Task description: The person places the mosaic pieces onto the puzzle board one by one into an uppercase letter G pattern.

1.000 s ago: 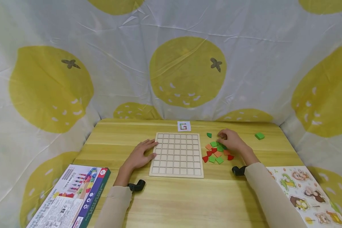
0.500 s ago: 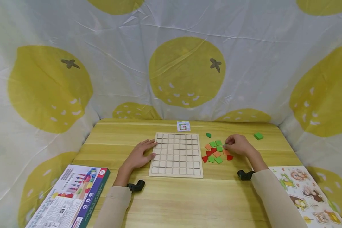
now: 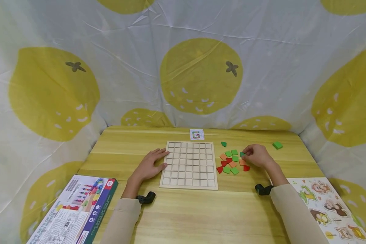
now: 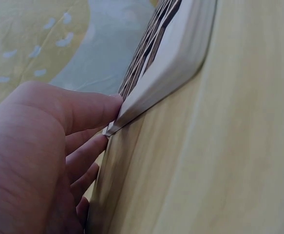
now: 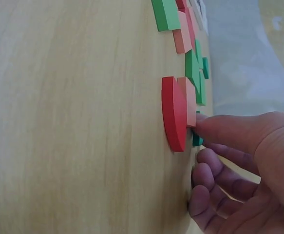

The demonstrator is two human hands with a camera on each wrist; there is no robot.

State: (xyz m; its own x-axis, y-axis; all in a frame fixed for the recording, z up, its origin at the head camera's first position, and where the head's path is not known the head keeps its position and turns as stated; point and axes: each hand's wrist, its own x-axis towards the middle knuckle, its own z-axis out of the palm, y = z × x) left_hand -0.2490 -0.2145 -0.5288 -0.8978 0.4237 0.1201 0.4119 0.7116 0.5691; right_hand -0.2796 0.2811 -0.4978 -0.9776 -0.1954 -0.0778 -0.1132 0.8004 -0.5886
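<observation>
A pale wooden board point(image 3: 189, 166) with a grid of square cells lies mid-table. My left hand point(image 3: 149, 166) rests at its left edge, fingers extended; in the left wrist view the thumb point(image 4: 95, 108) touches the rim. To the right of the board lies a loose cluster of green, orange and red pieces, including a green square point(image 3: 227, 170). At the cluster's right side, my right hand point(image 3: 257, 156) pinches a dark green piece point(image 3: 242, 154) between thumb and finger, low over the table. A red curved-edge piece point(image 5: 173, 114) and an orange piece point(image 5: 188, 102) sit close beside the thumb.
A small card with a coloured G point(image 3: 197, 134) lies behind the board. One dark green quarter-round piece point(image 3: 224, 144) sits behind the cluster. A green block point(image 3: 277, 145) is farther right. A printed box point(image 3: 76, 210) stands front left, an animal picture sheet point(image 3: 326, 206) front right.
My right hand has drawn back to the right from over the cluster, uncovering green squares there; the dark green piece now shows at its fingertips. My left hand stays at the board's edge.
</observation>
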